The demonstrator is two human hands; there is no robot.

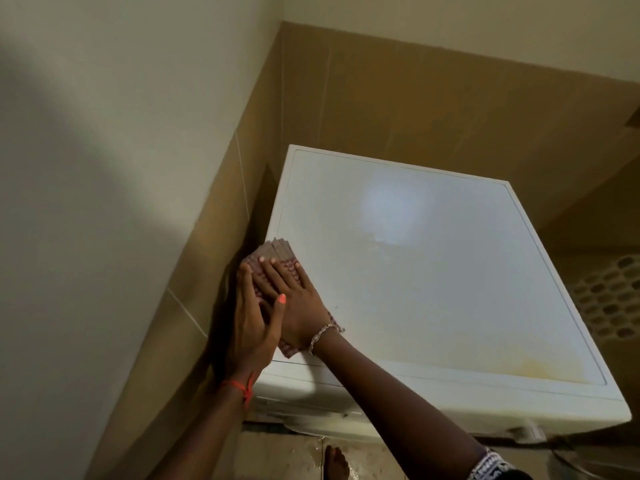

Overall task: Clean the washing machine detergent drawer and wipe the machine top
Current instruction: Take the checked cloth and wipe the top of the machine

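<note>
The white washing machine top (433,271) fills the middle of the view, with a yellowish stain (519,367) near its front edge. A folded brownish-pink ribbed cloth (277,251) lies on the top's left edge. My right hand (298,310), with a silver bracelet, presses flat on the cloth with straight fingers. My left hand (249,320), with a red string at the wrist, lies along the cloth's left side, its thumb resting across my right hand. The detergent drawer is not visible from this angle.
A tan tiled wall (214,271) stands close against the machine's left side and continues behind it. A perforated beige basket (609,299) sits to the right. Below the machine's front are a wet floor tile (284,459) and my bare foot (336,462).
</note>
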